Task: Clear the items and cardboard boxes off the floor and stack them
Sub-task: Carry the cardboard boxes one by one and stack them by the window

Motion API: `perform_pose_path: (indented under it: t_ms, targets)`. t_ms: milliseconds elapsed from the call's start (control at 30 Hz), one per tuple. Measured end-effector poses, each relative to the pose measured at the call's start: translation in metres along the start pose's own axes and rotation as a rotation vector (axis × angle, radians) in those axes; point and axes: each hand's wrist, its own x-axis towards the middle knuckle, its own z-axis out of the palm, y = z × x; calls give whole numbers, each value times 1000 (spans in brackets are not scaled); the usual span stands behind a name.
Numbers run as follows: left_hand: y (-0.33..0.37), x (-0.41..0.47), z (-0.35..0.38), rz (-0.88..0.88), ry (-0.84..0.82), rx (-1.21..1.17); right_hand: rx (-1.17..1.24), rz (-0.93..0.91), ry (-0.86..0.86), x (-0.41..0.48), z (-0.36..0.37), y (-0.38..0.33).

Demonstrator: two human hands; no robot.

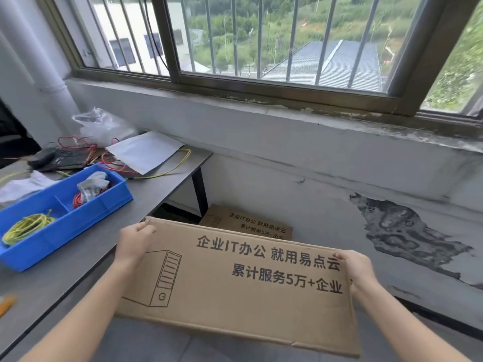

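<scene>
Since the wide box point(235, 278) seems to need steadying, left hand point(133, 244) and right hand point(358, 267) each grip a far corner, a second box point(248, 223) lying just beyond them.

Table and floor, as I see them from the head camera.

Grey table point(151, 189) runs along the left of the frame, with a black leg point(200, 194) under its far corner. Directly on it:
- blue bin point(68, 231), near the left edge
- white sheet point(146, 152), at the far end
- clear plastic bag point(102, 124), behind the sheet, by the wall
- black device point(52, 158), upper left, among red wires point(112, 164)
- yellow-green wire point(170, 169), trailing out beside the sheet
- crumpled white material point(23, 186), beside the bin's far side
- orange object point(6, 304) at the left border; I cannot identify it

Grey floor point(156, 343) shows at the bottom of the frame. A cardboard box point(245, 223) lies on it at mid-frame, just beside the table leg, its lower part hidden.
</scene>
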Motion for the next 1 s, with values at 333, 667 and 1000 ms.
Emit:
perform_pose_path:
  t_ms: [333, 667, 1000]
  targets:
    - [34, 62, 67, 76, -15, -93, 130, 33, 101, 61, 9, -23]
    - [61, 192, 141, 73, -220, -129, 208, 98, 262, 105, 40, -66]
    - [68, 325, 180, 38, -345, -110, 237, 99, 465, 158, 126, -65]
